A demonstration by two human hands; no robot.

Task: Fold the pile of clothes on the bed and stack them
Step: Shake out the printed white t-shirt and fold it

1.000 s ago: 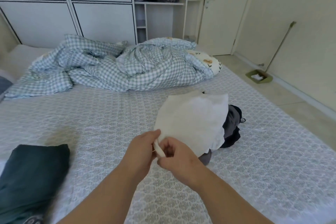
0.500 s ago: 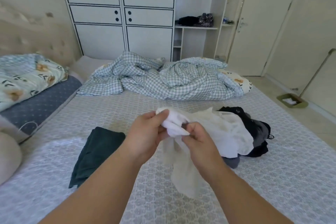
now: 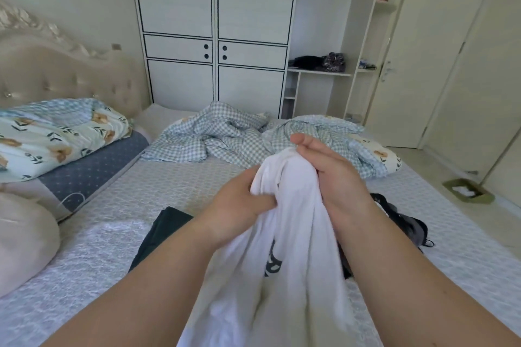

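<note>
Both my hands hold a white garment (image 3: 284,256) up over the bed (image 3: 118,194); it hangs down toward me with a dark print partly showing. My left hand (image 3: 239,203) grips its bunched top edge from the left. My right hand (image 3: 332,175) grips the same bunch from the right, fingers curled over the cloth. A folded dark green garment (image 3: 160,231) lies flat on the bed left of my left arm. The pile of dark clothes (image 3: 406,222) lies to the right, mostly hidden behind my right arm and the white garment.
A crumpled blue checked duvet (image 3: 225,135) lies across the far side of the bed. Floral pillows (image 3: 56,132) and a beige cushion (image 3: 22,242) sit at the left by the headboard. A white wardrobe (image 3: 214,36) stands behind. A dustpan (image 3: 468,191) sits on the floor at right.
My hands have lifted the white garment higher and closer to me, bunching its top. It now hangs long in front of me, and my view has tilted up.
</note>
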